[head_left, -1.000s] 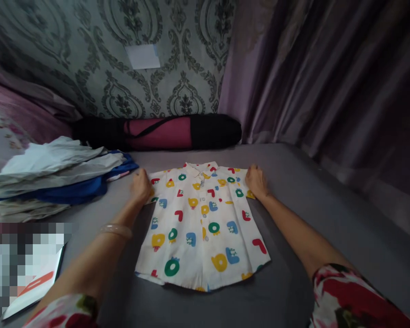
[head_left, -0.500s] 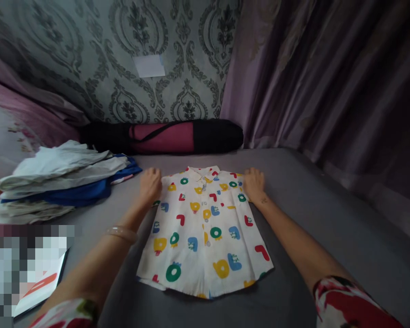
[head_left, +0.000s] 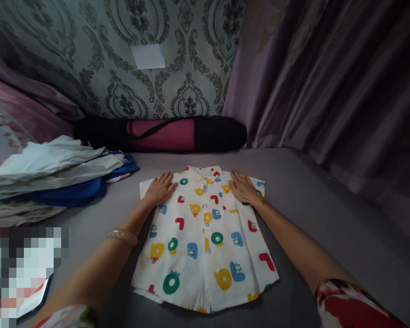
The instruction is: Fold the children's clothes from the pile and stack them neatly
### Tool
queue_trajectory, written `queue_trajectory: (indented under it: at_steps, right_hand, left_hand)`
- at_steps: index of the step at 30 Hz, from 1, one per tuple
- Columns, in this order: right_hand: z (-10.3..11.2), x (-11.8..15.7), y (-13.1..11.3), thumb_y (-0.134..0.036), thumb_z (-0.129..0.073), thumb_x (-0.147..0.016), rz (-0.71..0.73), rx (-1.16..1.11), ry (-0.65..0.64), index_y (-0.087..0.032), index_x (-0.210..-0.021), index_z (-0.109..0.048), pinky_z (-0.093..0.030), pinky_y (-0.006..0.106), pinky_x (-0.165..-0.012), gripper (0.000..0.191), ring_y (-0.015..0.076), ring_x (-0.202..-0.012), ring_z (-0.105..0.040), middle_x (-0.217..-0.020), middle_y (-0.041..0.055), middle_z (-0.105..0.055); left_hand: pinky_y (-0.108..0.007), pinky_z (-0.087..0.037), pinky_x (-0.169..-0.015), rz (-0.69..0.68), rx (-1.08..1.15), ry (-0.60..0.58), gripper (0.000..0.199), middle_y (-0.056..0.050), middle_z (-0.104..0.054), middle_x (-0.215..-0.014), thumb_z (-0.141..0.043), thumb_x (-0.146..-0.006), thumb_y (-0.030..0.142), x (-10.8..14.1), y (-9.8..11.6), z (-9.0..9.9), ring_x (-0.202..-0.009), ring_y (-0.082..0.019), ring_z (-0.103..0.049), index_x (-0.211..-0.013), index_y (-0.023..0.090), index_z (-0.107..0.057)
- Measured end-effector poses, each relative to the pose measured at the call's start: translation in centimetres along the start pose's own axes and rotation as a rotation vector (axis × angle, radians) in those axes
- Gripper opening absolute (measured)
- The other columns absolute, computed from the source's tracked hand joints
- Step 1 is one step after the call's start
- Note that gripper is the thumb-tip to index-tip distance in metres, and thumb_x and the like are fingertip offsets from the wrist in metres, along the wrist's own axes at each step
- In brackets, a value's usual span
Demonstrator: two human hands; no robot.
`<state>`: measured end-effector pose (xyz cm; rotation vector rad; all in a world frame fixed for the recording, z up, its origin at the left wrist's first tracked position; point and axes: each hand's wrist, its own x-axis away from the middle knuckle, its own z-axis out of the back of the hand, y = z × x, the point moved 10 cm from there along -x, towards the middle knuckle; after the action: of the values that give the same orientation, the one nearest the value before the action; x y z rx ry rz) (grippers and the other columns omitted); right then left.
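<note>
Head view: left hand [head_left: 162, 187], palm down, fingers extended, laid flat on one shoulder of a printed shirt [head_left: 222, 250]; right hand [head_left: 242, 187], likewise flat on the opposite shoulder; neither grips. Shirt: white, short-sleeved, spread front up on a grey surface [head_left: 328, 205], collar [head_left: 204, 173] at the far end. Risk, as judged: uneven pressure or sideways drag could ruck the cloth or skew it. Clothes pile [head_left: 58, 166]: left, apart from shirt. Long bag [head_left: 171, 134]: behind, beside patterned wall [head_left: 187, 32].

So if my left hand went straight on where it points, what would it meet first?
Past the shirt it rests on, your left hand would probably meet the long black-and-pink bag; depth is unclear.
</note>
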<state>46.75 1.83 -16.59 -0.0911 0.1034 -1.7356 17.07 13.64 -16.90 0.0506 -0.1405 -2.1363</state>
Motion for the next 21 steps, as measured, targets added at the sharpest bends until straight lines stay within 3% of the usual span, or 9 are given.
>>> queue_trajectory:
  at_steps: [5,9,13,18,21]
  right_hand:
    - [0.9,-0.6,-1.0,-0.035,-0.024,-0.099,-0.029,0.018,-0.037,-0.003,-0.149,-0.032,-0.015,0.046,-0.119,0.06,0.0276,-0.146,-0.023,-0.157,0.0163,-0.028]
    - [2.0,-2.0,-5.3,-0.034,-0.022,-0.099,-0.02,-0.015,0.002,-0.003,-0.148,-0.033,-0.009,0.046,-0.12,0.059,0.0272,-0.147,-0.019,-0.157,0.0175,-0.027]
    - [0.7,-3.0,-8.5,-0.044,-0.02,-0.1,-0.02,-0.095,0.03,-0.003,-0.151,-0.026,-0.01,0.044,-0.119,0.065,0.0271,-0.148,-0.015,-0.159,0.0175,-0.021]
    - [-0.7,-3.1,-8.9,-0.043,-0.021,-0.1,-0.044,-0.083,0.037,-0.003,-0.152,-0.024,-0.009,0.045,-0.119,0.065,0.0271,-0.148,-0.013,-0.16,0.0167,-0.018]
    - [-0.1,-3.1,-8.7,-0.043,-0.022,-0.1,-0.034,-0.096,0.022,-0.005,-0.152,-0.025,-0.009,0.045,-0.119,0.064,0.0265,-0.148,-0.012,-0.16,0.0158,-0.019]
  left_hand:
    - [-0.047,-0.018,-0.118,0.006,-0.015,0.024,0.064,-0.012,-0.027,-0.159,-0.018,-0.098,0.049,0.0,0.0,0.0,-0.148,-0.028,-0.019,-0.152,0.015,-0.029]
    - [-0.047,-0.019,-0.117,0.0,-0.027,0.035,0.063,-0.012,-0.029,-0.158,-0.019,-0.099,0.048,0.0,0.2,0.0,-0.147,-0.028,-0.022,-0.152,0.015,-0.03]
    - [-0.047,-0.019,-0.117,-0.007,-0.022,0.041,0.063,-0.012,-0.03,-0.158,-0.02,-0.099,0.048,0.1,0.2,0.2,-0.147,-0.027,-0.022,-0.152,0.015,-0.03]
    - [-0.045,-0.017,-0.118,0.004,0.004,0.032,0.062,-0.011,-0.029,-0.158,-0.02,-0.099,0.049,0.3,0.3,0.4,-0.147,-0.027,-0.022,-0.151,0.016,-0.03]
    - [-0.043,-0.017,-0.117,0.014,-0.014,0.117,0.059,-0.016,-0.031,-0.157,-0.024,-0.099,0.045,0.8,0.8,1.7,-0.145,-0.027,-0.026,-0.146,0.012,-0.037]
